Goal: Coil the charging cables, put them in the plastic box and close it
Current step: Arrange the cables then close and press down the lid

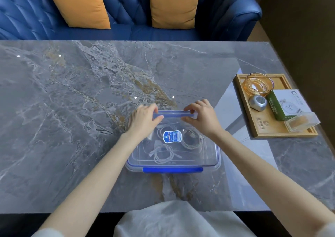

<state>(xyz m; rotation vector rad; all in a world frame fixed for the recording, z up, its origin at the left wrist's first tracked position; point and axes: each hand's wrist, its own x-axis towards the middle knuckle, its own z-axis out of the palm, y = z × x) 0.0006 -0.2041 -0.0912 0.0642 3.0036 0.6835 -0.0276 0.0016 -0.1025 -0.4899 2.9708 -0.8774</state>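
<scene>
A clear plastic box (213, 157) with blue trim sits on the grey marble table, its transparent lid (195, 157) lying on top with a blue-white label (172, 136). Through the lid I see several coiled white charging cables (163, 154). The near blue latch (173, 169) lies flat along the front edge. The far blue latch (173, 115) is raised. My left hand (144, 118) pinches its left end, and my right hand (199, 116) pinches its right end.
A wooden tray (261, 130) stands at the right with a glass ashtray (258, 84), a silver gadget (257, 103), a green-white box (282, 104) and a small clear box (301, 121). A blue sofa (126, 10) with orange cushions lies beyond the table.
</scene>
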